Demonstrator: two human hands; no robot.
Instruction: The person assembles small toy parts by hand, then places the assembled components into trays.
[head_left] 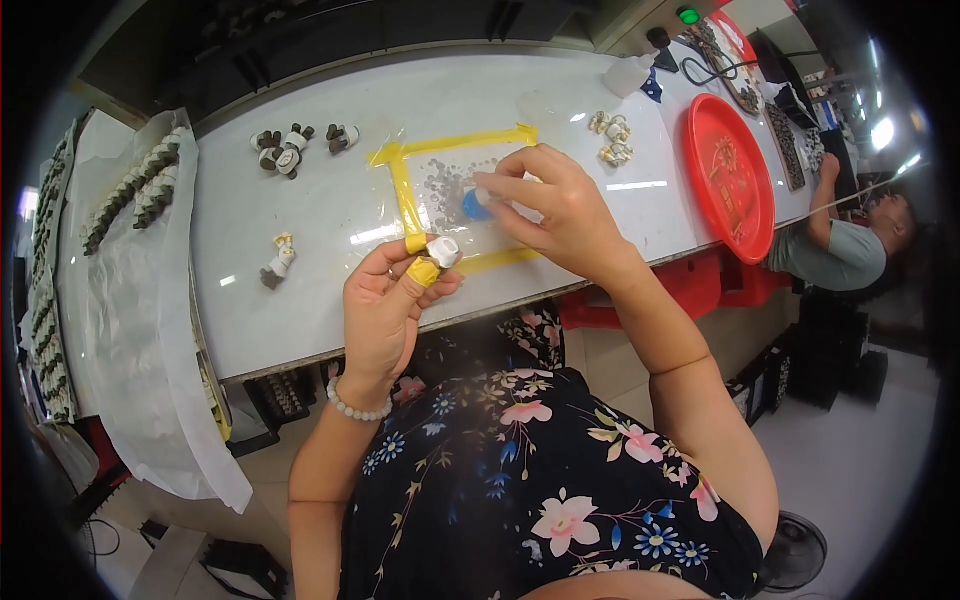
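Note:
My left hand (390, 290) holds a small white figurine piece (443, 252) between thumb and fingers. Yellow tape (424, 271) wraps the thumb. Across from it, my right hand (560, 205) has its thumb and fingertips around a small blue-and-white piece (478, 206), whose kind I cannot make out. This piece is over a clear sheet (450, 165) edged with yellow tape strips and dotted with grey spots. Left of the hands, a small white figurine (280, 262) with a yellow top and dark base lies on the white table (330, 210).
Dark-and-white figurines (288, 150) lie at the back left, white-and-yellow ones (612, 138) at the back right. A red round tray (730, 180) overhangs the right edge, near a white bottle (628, 75). Figurine rows (140, 190) rest on plastic sheeting at left. A person (840, 240) sits far right.

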